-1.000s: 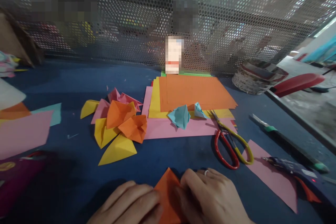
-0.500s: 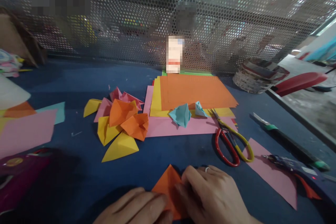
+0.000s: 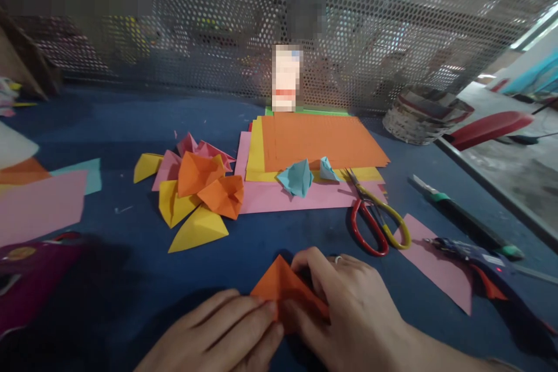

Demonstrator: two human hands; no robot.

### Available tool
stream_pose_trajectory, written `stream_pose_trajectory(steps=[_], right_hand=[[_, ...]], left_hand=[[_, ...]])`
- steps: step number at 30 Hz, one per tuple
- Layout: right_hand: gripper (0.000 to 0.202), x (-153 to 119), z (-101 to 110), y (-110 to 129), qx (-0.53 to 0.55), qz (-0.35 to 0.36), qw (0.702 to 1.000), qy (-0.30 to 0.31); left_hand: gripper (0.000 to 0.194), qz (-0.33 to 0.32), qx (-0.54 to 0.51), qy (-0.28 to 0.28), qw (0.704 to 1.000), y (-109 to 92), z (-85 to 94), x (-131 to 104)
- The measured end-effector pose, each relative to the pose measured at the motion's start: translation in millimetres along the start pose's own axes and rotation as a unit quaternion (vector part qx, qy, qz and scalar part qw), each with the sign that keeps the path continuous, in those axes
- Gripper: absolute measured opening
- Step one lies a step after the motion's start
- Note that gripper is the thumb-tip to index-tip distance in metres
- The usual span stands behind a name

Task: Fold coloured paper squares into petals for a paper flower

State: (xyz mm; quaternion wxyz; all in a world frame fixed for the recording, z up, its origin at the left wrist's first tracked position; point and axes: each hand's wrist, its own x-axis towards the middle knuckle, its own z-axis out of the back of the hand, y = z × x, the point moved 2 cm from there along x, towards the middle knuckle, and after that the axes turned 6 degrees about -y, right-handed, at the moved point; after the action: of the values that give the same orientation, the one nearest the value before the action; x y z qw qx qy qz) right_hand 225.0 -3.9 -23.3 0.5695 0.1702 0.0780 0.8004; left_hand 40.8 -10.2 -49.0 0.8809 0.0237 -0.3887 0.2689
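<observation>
A folded piece of orange paper (image 3: 283, 282) lies on the blue table top between my hands, its pointed corner facing away from me. My left hand (image 3: 222, 331) holds the paper's left edge, fingers close together and thumb near the bottom. On the other side, my right hand (image 3: 344, 302), with a ring on one finger, pinches the right part of the sheet between thumb and curled index finger. Beyond them sits a cluster of folded paper pieces in yellow (image 3: 198, 229), orange (image 3: 200, 171) and pink. Scissors (image 3: 370, 218) with red and yellow handles lie to the right.
Coloured paper sheets (image 3: 322, 139) are stacked at the back, with two light-blue folded pieces (image 3: 297, 178) on top. A utility knife (image 3: 471, 221), a glue gun (image 3: 475, 258) and a pink paper piece (image 3: 436, 267) lie at right. A purple object (image 3: 39, 279) is at left.
My right hand has shifted its hold, and more of the orange paper's right side shows, spread wider. The whole view has tilted slightly downward.
</observation>
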Motion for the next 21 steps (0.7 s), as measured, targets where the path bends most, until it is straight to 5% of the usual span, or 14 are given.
stream_pose_trajectory(steps=[4,12,21], right_hand=[[0.045,-1.2,4.1,2.6,0.008,-0.018,1.000,0.018],[0.053,-4.7,8.9,5.9,0.001,-0.039,0.998,0.048],[0.063,-22.4,12.0,-3.9,-0.008,-0.067,0.998,-0.017]], left_hand=[[0.030,-0.032,0.007,0.023,0.999,-1.3,-0.5,-5.9],[0.032,-0.061,0.021,0.016,0.998,0.5,4.6,0.5],[0.030,-0.047,0.002,-0.020,0.999,0.5,-7.2,-14.2]])
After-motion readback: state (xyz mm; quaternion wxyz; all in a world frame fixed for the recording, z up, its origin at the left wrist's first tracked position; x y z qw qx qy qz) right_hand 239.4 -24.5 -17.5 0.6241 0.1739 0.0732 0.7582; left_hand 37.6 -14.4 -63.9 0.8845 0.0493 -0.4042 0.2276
